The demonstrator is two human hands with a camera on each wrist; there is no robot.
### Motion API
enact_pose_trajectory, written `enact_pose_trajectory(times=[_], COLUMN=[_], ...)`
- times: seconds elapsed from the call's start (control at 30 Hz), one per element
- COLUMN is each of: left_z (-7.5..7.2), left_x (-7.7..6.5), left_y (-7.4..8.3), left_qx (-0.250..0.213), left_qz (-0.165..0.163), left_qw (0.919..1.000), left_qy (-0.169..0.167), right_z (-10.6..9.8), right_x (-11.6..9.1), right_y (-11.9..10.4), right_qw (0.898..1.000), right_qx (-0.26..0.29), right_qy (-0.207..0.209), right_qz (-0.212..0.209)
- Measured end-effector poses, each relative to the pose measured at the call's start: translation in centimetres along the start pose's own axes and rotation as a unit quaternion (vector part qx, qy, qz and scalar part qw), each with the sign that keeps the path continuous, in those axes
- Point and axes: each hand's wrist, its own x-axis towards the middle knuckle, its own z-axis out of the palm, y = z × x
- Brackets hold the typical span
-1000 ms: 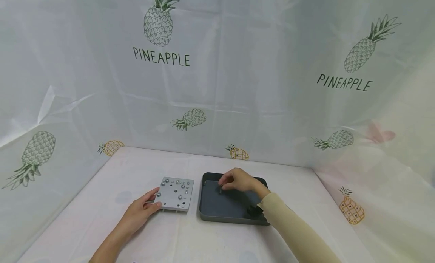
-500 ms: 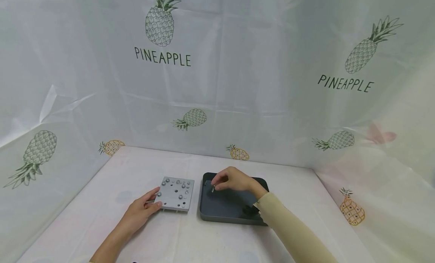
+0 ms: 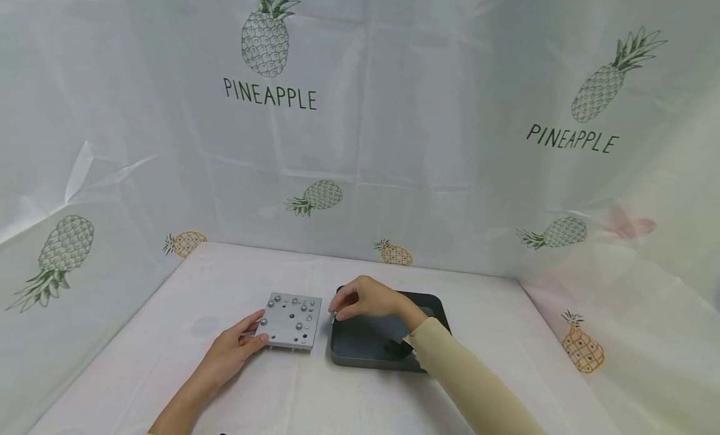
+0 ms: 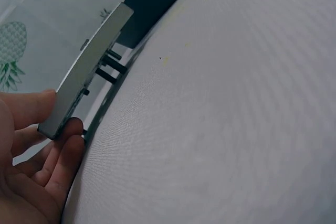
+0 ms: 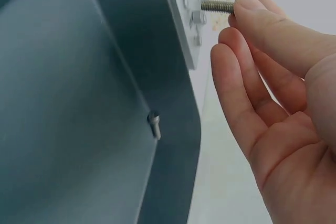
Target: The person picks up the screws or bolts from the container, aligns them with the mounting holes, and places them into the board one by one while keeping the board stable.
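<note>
A square metal plate (image 3: 284,325) with several holes and screws in it is gripped at its left edge by my left hand (image 3: 230,354). In the left wrist view the plate (image 4: 89,72) is raised off the cloth on that side, and screw shanks (image 4: 113,69) stick out beneath it. My right hand (image 3: 368,299) pinches a threaded screw (image 5: 218,6) between thumb and fingers, above the left rim of the dark tray (image 3: 365,362). Its threaded end points toward the plate in the right wrist view; the head is hidden by the fingers.
Another screw (image 5: 154,124) lies inside the tray by its wall. A small black object (image 3: 398,349) is in the tray under the right forearm. White cloth (image 3: 253,397) covers the table, and a pineapple-printed curtain (image 3: 360,141) hangs behind and at the sides.
My right hand has moved left across the tray, carrying the screw from the tray's middle to its left rim. My left hand and the plate have stayed in place.
</note>
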Motion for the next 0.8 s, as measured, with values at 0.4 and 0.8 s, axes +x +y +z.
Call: enact_pose_trajectory(times=[0.4, 0.8], left_z=[0.0, 0.0], left_x=[0.1, 0.2], left_y=[-0.1, -0.1], left_qx=[0.0, -0.006], left_qz=[0.002, -0.003], left_qw=[1.0, 1.0], left_qy=[0.0, -0.001], right_z=[1.9, 3.2], right_x=[2.3, 4.0], right_y=[-1.5, -2.0], right_qw=[0.999, 0.998], right_qx=[0.013, -0.019], right_qy=[-0.029, -0.045], right_qz=[-0.026, -0.041])
